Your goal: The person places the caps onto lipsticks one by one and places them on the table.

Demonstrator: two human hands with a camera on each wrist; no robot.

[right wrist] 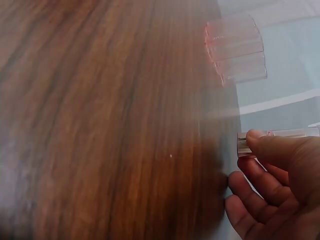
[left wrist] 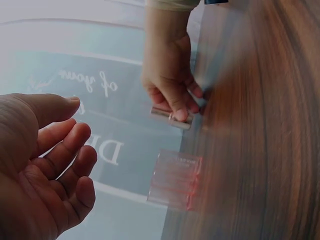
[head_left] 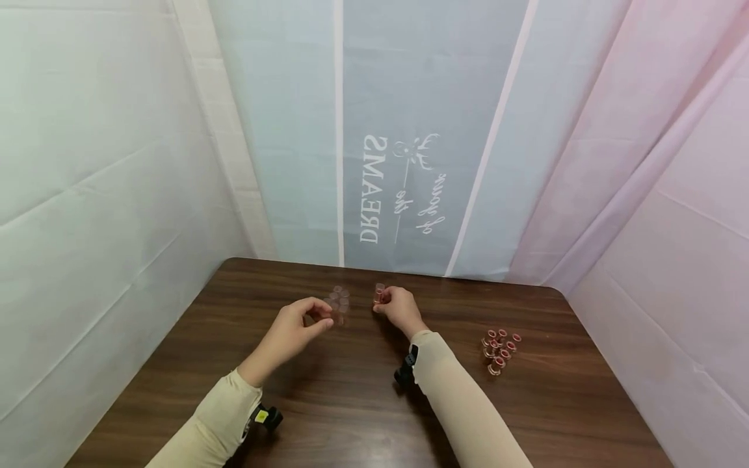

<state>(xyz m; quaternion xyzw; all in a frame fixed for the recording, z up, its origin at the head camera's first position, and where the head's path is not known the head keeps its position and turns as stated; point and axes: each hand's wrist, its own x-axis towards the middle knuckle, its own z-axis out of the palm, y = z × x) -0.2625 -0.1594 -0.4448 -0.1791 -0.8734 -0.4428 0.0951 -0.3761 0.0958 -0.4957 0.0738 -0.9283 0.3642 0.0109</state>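
Between thumb and fingers, my right hand [head_left: 401, 308] pinches a small tube [head_left: 378, 292] with a shiny rose-gold part and a clear part, near the table's far edge. In the right wrist view the metallic end of the tube [right wrist: 243, 144] shows beside the thumb. Just left of it, several clear pinkish cylinders [left wrist: 172, 178] stand close together. My left hand [head_left: 297, 322] is beside that cluster, thumb and fingers loosely bent and apart, with nothing between them in the left wrist view. Some of the cylinders are partly hidden by its fingertips in the head view.
Several short rose-gold pieces with red rims [head_left: 501, 351] stand in a group on the right of the brown wooden table [head_left: 345, 390]. A grey-blue curtain [head_left: 433, 84] with white lettering hangs behind the far edge. Pale cloth walls [head_left: 105, 162] flank both sides.
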